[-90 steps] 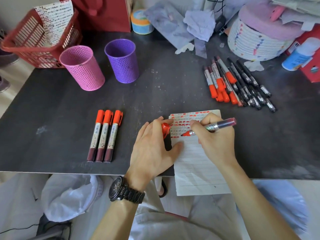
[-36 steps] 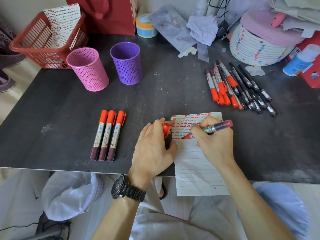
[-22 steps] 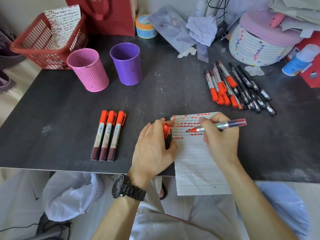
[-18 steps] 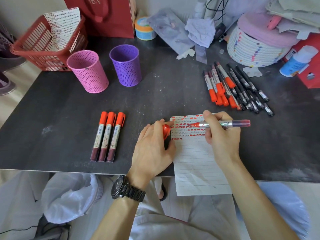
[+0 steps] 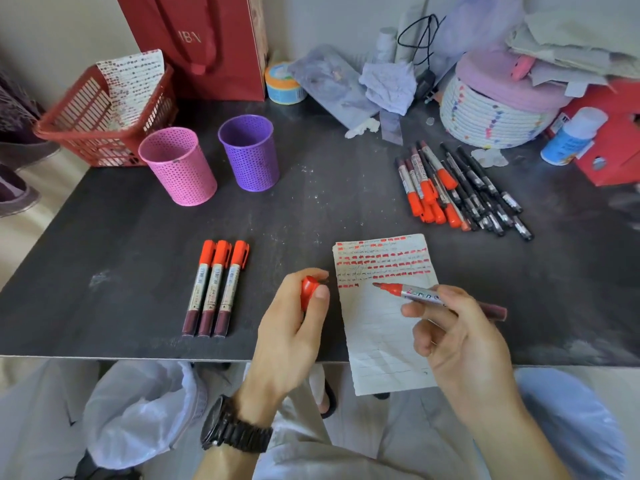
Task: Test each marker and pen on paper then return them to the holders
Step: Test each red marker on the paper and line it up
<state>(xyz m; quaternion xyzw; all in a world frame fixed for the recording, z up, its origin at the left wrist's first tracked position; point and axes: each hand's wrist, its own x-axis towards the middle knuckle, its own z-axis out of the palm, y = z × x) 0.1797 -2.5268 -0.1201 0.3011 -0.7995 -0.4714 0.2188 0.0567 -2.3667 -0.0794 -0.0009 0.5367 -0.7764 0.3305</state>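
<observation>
My right hand (image 5: 453,327) holds an uncapped red marker (image 5: 412,293) lifted over the lined paper (image 5: 384,334), its tip pointing left. My left hand (image 5: 294,327) grips the marker's red cap (image 5: 308,289) just left of the paper. The paper's top rows carry red test marks. Three capped red markers (image 5: 216,289) lie side by side to the left. A pile of red markers (image 5: 426,188) and black pens (image 5: 485,195) lies at the right. A pink holder (image 5: 178,166) and a purple holder (image 5: 249,152) stand at the back left.
A red basket (image 5: 93,119) with a marked sheet sits at the far left, a red bag (image 5: 207,43) behind the holders. A tape roll (image 5: 282,84), crumpled tissues, a woven basket (image 5: 491,116) and a white bottle (image 5: 571,136) crowd the back edge. The paper overhangs the table's front edge.
My right hand has lifted the marker off the paper and drawn it back toward me. My left hand has come off the paper's edge and risen with the cap.
</observation>
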